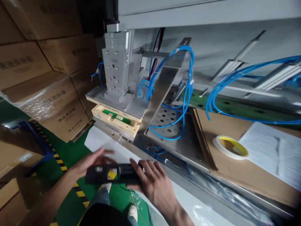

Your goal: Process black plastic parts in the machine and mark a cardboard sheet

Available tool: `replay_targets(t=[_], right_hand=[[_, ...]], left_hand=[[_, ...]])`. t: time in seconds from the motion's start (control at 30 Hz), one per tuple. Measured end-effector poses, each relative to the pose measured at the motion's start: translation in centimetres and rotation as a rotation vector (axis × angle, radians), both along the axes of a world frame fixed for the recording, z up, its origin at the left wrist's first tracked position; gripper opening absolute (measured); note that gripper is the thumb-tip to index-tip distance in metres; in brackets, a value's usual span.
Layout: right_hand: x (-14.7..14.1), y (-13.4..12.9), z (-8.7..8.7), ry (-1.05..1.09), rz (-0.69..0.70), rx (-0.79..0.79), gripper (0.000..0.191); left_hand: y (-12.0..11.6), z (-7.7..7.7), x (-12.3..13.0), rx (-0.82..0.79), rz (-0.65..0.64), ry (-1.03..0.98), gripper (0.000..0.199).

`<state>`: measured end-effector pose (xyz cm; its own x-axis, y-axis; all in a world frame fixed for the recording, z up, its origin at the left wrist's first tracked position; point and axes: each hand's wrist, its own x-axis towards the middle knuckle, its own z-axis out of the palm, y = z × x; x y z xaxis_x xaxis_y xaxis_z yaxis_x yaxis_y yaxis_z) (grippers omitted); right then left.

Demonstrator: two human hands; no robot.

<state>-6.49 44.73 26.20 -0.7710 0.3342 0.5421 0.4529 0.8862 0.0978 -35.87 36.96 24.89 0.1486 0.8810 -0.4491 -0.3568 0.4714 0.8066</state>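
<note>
A long black plastic housing (101, 173) with a rectangular window is held level above the floor, slightly blurred. Wrapped over its right end is my right hand (156, 185), fingers bent on top and thumb below. My left hand (95, 161) is at the housing's far left edge, its fingers stretched out and apart; whether it touches the housing I cannot tell. Beyond the hands, a cream-coloured fixture (113, 121) holds a green circuit board (127, 120). Above the fixture stands a metal press block (115, 66) with a plate under it.
Blue air tubes (190, 78) loop around a slanted metal bracket (162, 84). To the right, a tape roll (231, 147) and paper (275, 153) lie on cardboard (207, 131). Stacked cartons (58, 97) stand left, beside yellow-black floor tape (60, 161). White sheeting (188, 201) hangs along the bench edge.
</note>
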Motion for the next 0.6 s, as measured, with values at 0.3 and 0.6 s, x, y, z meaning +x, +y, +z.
replay_targets(t=[0.3, 0.6], right_hand=[[-11.6, 10.0, 0.1, 0.045, -0.445, -0.023, 0.053], [-14.9, 16.4, -0.5, 0.038, -0.567, -0.427, 0.057]], left_hand=[[3.6, -1.1, -12.8, 0.319, 0.579, 0.778, 0.058], [13.5, -0.6, -12.6, 0.926, 0.354, 1.325, 0.048]])
